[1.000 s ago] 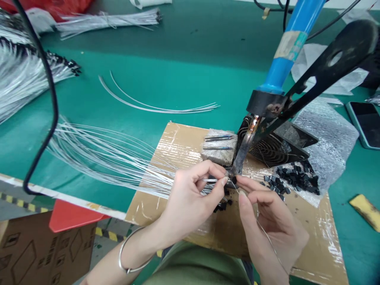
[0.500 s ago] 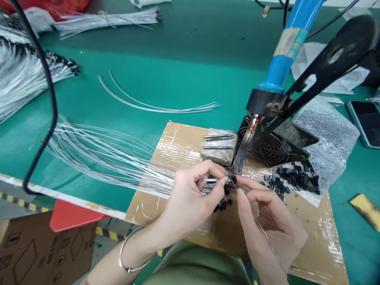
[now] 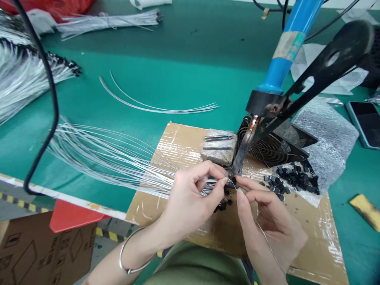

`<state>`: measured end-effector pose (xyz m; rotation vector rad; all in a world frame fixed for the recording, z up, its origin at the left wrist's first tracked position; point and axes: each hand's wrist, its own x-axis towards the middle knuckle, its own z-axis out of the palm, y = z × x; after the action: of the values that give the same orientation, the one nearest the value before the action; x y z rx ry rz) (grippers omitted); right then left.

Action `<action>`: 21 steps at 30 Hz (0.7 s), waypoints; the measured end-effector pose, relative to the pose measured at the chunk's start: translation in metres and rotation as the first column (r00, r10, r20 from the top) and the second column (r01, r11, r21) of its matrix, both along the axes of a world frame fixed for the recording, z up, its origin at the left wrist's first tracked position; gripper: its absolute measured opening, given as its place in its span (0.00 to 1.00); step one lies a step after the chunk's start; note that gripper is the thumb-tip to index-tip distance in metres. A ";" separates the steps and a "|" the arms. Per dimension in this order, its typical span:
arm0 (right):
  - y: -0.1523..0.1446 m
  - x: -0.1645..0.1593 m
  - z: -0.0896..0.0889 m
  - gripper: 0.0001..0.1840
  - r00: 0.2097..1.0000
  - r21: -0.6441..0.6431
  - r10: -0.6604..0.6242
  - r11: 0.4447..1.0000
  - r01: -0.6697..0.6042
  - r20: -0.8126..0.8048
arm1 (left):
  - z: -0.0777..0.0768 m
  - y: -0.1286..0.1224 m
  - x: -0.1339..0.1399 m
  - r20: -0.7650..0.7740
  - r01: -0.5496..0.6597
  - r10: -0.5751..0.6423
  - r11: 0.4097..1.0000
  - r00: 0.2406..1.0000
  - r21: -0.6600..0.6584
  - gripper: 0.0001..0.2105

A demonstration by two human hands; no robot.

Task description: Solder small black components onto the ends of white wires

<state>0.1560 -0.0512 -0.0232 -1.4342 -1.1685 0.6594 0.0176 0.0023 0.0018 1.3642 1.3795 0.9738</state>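
Observation:
A fixed soldering iron (image 3: 246, 144) with a blue handle points down at the spot where my fingers meet. My left hand (image 3: 192, 198) is pinched on a thin metal rod, its end close beside the iron's tip. With thumb and forefinger, my right hand (image 3: 268, 217) holds a strand of solder wire (image 3: 271, 249); its free end reaches the tip, while the rest trails over the palm toward the wrist. The exact contact at the tip is too small to make out. Thin white wires (image 3: 118, 166) fan out leftward from behind my left hand.
Cardboard (image 3: 160, 158) lies under the work. On it are a grey block (image 3: 219, 156) with metal pins, a black fan (image 3: 267, 152) and small black pieces (image 3: 297, 178) on bubble wrap (image 3: 329, 134). A phone (image 3: 365, 122) and yellow sponge (image 3: 366, 209) lie right; a black cable (image 3: 49, 79) hangs left.
The view has shifted very slightly. Both hands keep the same hold at the iron's tip, with almost no visible movement.

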 end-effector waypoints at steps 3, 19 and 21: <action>0.000 0.000 -0.001 0.07 1.000 -0.001 -0.002 1.000 0.002 0.000 | 0.000 0.001 0.000 -0.010 -0.002 0.002 1.000 1.000 0.003 0.05; 0.002 -0.002 0.000 0.07 1.000 0.024 -0.010 1.000 0.010 0.012 | 0.000 -0.001 0.000 -0.003 0.006 -0.006 1.000 1.000 0.014 0.05; 0.002 -0.002 0.000 0.07 1.000 0.030 -0.013 0.999 0.012 0.008 | 0.000 -0.001 0.001 -0.008 0.007 -0.007 1.000 1.000 0.022 0.05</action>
<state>0.1538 -0.0497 -0.0237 -1.4190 -1.1708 0.6249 0.0183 0.0012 0.0017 1.3897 1.3728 0.9827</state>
